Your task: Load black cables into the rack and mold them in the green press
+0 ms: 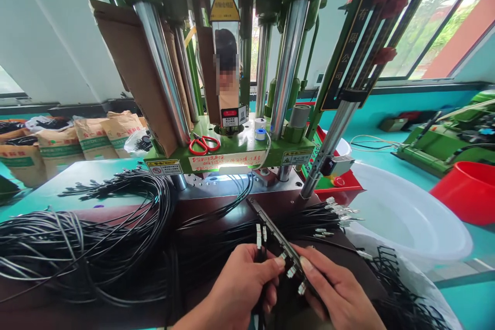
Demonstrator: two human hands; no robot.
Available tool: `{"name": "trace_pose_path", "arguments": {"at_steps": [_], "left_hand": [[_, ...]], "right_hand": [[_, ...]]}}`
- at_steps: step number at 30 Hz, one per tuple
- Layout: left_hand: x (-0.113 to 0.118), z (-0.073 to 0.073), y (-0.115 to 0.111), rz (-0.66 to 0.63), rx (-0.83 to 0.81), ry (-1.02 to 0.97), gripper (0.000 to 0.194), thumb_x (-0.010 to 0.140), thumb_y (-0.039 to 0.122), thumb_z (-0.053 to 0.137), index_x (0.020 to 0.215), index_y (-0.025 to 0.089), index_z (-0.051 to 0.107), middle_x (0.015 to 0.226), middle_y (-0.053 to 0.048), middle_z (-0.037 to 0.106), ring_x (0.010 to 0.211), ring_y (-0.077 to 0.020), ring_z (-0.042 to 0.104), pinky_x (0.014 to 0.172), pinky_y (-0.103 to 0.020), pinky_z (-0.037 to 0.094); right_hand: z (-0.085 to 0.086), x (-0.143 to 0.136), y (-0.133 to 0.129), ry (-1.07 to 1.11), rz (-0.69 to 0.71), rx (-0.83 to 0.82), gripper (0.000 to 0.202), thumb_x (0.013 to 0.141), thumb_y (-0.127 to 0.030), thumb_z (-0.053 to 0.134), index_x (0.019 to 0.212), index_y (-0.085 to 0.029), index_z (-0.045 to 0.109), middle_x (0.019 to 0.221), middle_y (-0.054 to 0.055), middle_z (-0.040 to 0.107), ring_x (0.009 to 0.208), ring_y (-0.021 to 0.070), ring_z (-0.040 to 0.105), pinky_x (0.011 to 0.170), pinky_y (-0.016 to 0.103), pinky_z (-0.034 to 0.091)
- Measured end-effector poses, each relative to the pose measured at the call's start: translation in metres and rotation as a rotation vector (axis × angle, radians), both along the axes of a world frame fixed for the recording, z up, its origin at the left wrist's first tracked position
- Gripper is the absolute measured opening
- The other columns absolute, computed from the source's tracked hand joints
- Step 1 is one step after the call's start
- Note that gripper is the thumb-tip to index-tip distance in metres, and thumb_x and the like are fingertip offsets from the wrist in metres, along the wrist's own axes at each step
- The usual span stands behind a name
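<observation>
Black cables with metal-ended connectors [259, 236] are pinched in my left hand [244, 283], whose thumb tip touches a small connector by the bar. My right hand [335, 284] grips the lower end of a long dark metal bar [274, 228], which slants up and left toward the press. Several small silver connectors [291, 271] stick out along the bar's lower left side. Under and behind both hands, more black cables with silver ends [332, 210] lie on the dark table [201, 209].
A green press [247, 148] stands ahead, with red scissors [204, 145] on its ledge. Coiled black cables [127, 247] cover the left side. At right are a white tub [417, 211], a red bucket [466, 193] and a pile of black pieces [402, 289].
</observation>
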State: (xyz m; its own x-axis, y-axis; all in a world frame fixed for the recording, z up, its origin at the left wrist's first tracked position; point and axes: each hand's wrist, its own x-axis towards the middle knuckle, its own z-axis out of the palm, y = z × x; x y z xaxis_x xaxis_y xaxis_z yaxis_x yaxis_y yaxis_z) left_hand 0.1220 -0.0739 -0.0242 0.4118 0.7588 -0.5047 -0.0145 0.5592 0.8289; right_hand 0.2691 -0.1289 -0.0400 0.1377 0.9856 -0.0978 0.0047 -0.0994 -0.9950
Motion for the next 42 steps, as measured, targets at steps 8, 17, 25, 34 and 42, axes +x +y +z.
{"name": "trace_pose_path", "arguments": {"at_steps": [8,17,25,34,42], "left_hand": [[-0.005,0.002,0.002,0.022,-0.023,0.002,0.035,0.064,0.043,0.074,0.073,0.015,0.054,0.057,0.003,0.056,0.042,-0.0076,0.049,0.040,-0.020,0.038],[-0.023,0.005,0.010,0.167,0.056,-0.102,0.043,0.083,0.053,0.054,0.103,0.015,0.053,0.058,0.003,0.056,0.039,-0.0066,0.045,0.038,-0.017,0.033],[-0.012,0.005,0.005,0.036,0.136,0.062,0.023,0.080,0.040,0.057,0.076,0.018,0.049,0.055,0.007,0.048,0.031,-0.0048,0.038,0.027,-0.016,0.028],[-0.011,0.004,0.006,-0.025,0.126,0.182,0.018,0.077,0.033,0.059,0.076,0.015,0.057,0.047,0.008,0.043,0.028,-0.0044,0.034,0.025,-0.015,0.028],[-0.014,0.007,0.010,-0.021,0.139,0.254,0.016,0.076,0.032,0.060,0.073,0.017,0.057,0.046,0.008,0.043,0.028,-0.0045,0.034,0.024,-0.015,0.025]], "right_hand": [[0.004,-0.002,0.001,0.070,-0.032,-0.064,0.041,0.079,-0.055,0.062,0.105,-0.024,0.071,0.066,-0.001,0.052,0.046,0.0081,0.035,0.038,0.020,0.023],[0.009,0.001,0.001,0.234,-0.151,-0.197,0.046,0.070,-0.056,0.071,0.101,-0.023,0.073,0.056,-0.002,0.052,0.042,0.0074,0.035,0.037,0.018,0.029],[0.011,0.001,0.003,0.150,-0.130,-0.118,0.050,0.065,-0.063,0.071,0.095,-0.023,0.075,0.073,0.005,0.064,0.063,0.0163,0.056,0.048,0.020,0.047],[0.018,-0.002,0.001,0.135,-0.092,-0.141,0.045,0.068,-0.061,0.070,0.094,-0.024,0.076,0.070,0.003,0.061,0.066,0.0175,0.056,0.049,0.020,0.047],[0.005,0.005,0.004,0.058,0.076,-0.088,0.038,0.080,-0.055,0.061,0.103,-0.027,0.073,0.070,0.001,0.052,0.056,0.0113,0.046,0.041,0.017,0.036]]}}
